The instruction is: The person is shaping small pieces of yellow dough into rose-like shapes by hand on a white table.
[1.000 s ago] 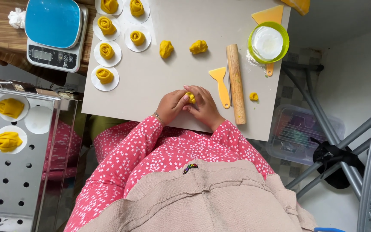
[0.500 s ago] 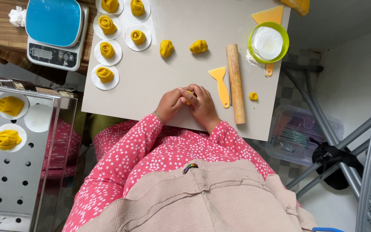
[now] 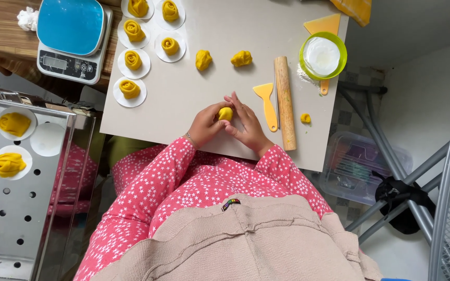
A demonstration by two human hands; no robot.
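We look down on a pale grey counter, and at its near edge our two hands meet. To the far left of it stands a perforated steel tray rack carrying yellow dough shapes on white paper rounds. At the far left corner sits a kitchen scale with a blue top. Right of our hands a wooden rolling pin lies lengthwise, running from far to near, and just left of it lies a yellow plastic scraper, close beside but not clearly touching. At the far right a green-rimmed bowl holds white flour. Along the far left part of the counter five rolled yellow dough roses sit on white paper rounds, and two loose dough lumps rest further right, between the roses and the pin. A tiny dough scrap lies right of the pin.

Our left hand and right hand curl partly closed around a small dough ball, pinched between the fingertips of both, just above the counter's near middle. A thin bracelet shows at the left wrist.
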